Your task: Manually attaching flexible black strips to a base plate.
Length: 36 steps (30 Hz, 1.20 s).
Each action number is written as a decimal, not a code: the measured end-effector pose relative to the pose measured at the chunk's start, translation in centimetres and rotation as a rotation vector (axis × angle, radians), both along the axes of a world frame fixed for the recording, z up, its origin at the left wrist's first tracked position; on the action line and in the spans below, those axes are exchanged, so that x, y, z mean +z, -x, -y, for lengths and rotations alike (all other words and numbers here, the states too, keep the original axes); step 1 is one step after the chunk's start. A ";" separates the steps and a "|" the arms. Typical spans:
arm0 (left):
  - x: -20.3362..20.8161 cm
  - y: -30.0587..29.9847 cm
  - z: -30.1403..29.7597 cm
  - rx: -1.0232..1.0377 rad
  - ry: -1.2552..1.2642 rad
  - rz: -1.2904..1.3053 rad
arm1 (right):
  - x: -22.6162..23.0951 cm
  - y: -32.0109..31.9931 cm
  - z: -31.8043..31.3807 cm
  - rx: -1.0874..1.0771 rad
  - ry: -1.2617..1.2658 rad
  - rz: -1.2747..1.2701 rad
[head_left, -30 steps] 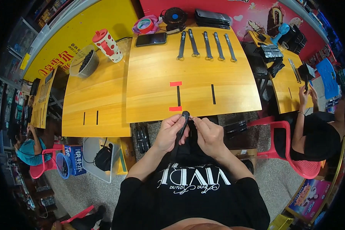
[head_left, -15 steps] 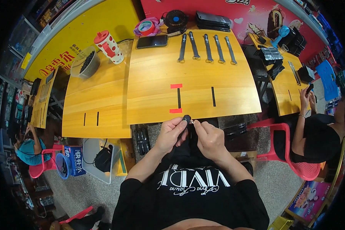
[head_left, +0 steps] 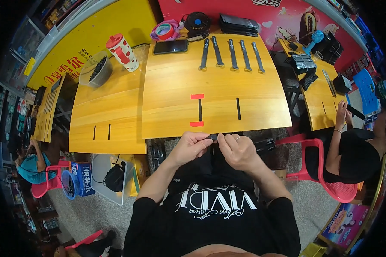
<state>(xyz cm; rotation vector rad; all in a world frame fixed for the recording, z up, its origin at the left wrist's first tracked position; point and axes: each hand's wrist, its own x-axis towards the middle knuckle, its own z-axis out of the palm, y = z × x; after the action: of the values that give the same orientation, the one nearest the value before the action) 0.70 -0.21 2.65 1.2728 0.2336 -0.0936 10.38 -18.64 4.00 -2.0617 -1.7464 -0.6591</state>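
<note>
Just off the table's front edge, my left hand [head_left: 188, 147] pinches a small black piece [head_left: 212, 137] between thumb and fingers; most of it is hidden by the grip. My right hand [head_left: 237, 150], a ring on one finger, is closed against the other end of that piece, fingertips pressed together. Ahead of the hands, a short black strip [head_left: 200, 110] lies on the table [head_left: 171, 96] between two red tape marks [head_left: 197, 124]. To its right lies a second black strip [head_left: 239, 109]. Several long dark straps [head_left: 233, 54] with rounded ends lie side by side farther back.
Along the back are a phone [head_left: 170, 46], a tape roll [head_left: 163, 31], a small fan [head_left: 197, 21] and stacked black packs [head_left: 239, 25]. On the left stand a dotted cup [head_left: 122, 52] and a tub of black parts [head_left: 96, 70]. Co-workers sit at both sides, the right one [head_left: 357, 150] closer.
Both hands have come closer together and tilted the black piece, whose rounded end no longer shows upright. At the right, the co-worker's dark object has swung outward.
</note>
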 end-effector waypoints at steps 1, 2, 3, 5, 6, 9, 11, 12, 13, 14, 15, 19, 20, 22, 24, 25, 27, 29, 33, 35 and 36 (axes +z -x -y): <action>-0.7 -0.1 -0.7 -0.103 -0.077 0.005 | 0.3 -0.4 0.3 0.054 0.061 0.072; -0.9 -0.2 -1.1 -0.208 -0.154 0.009 | 0.6 -0.8 0.4 0.053 0.061 0.071; -0.8 -0.3 -1.4 -0.210 -0.154 0.009 | 0.9 -1.2 0.5 0.123 0.076 0.131; -0.5 -0.5 -1.8 -0.328 -0.235 -0.057 | 1.0 -1.8 0.5 0.194 0.091 0.189; -0.5 -0.5 -1.8 -0.327 -0.235 -0.059 | 0.8 -2.1 0.5 0.228 0.106 0.214; -0.7 -0.7 -1.1 -0.480 -0.251 -0.032 | 0.9 -1.8 0.2 0.259 0.120 0.220; -0.3 -0.8 0.0 -0.272 -0.123 -0.078 | 1.2 -1.6 0.3 0.253 0.119 0.205; -0.2 -0.9 0.0 -0.275 -0.124 -0.075 | 1.3 -1.6 0.4 0.136 0.015 0.025; -0.1 -0.8 -0.2 -0.198 -0.118 -0.097 | 1.3 -1.6 0.5 0.019 -0.090 -0.155; 0.0 -0.7 -0.4 -0.118 -0.112 -0.119 | 1.1 -1.6 0.7 0.019 -0.089 -0.153; -0.5 -0.5 -0.6 -0.099 -0.054 -0.081 | 0.6 -1.5 1.0 -0.016 -0.158 -0.237; -0.5 -0.3 -0.5 -0.053 0.010 -0.057 | -0.4 0.5 0.7 -0.066 -0.205 -0.321; -0.5 -0.2 -0.5 -0.054 0.021 -0.054 | -0.5 0.9 0.6 -0.083 -0.175 -0.316; -0.4 -0.2 -0.3 -0.057 0.032 -0.050 | -0.7 1.1 0.5 -0.094 -0.171 -0.320; -0.3 -0.2 -0.2 -0.050 0.021 -0.035 | -0.6 1.2 0.2 -0.112 -0.189 -0.297; -0.3 -0.2 -0.2 -0.051 0.020 -0.035 | -0.6 1.2 0.1 -0.112 -0.190 -0.297; -0.4 -0.2 -0.2 -0.059 0.027 -0.028 | -0.6 1.1 0.1 -0.101 -0.185 -0.269; -0.4 -0.2 -0.2 -0.062 0.014 -0.030 | -0.5 1.1 0.2 -0.105 -0.171 -0.268; -0.4 -0.2 0.0 -0.072 -0.001 -0.034 | -0.4 1.2 0.4 -0.106 -0.127 -0.258; -0.4 -0.2 -0.2 -0.081 -0.004 -0.031 | -0.4 1.1 0.4 -0.097 -0.122 -0.252; -0.4 -0.2 -0.3 -0.088 -0.007 -0.027 | -0.4 1.0 0.4 -0.087 -0.118 -0.245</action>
<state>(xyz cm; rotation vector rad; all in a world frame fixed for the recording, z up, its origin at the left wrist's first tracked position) 0.94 0.04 2.24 1.2893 0.2011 -0.1859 9.42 -19.08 3.61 -2.0495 -1.4551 -0.4970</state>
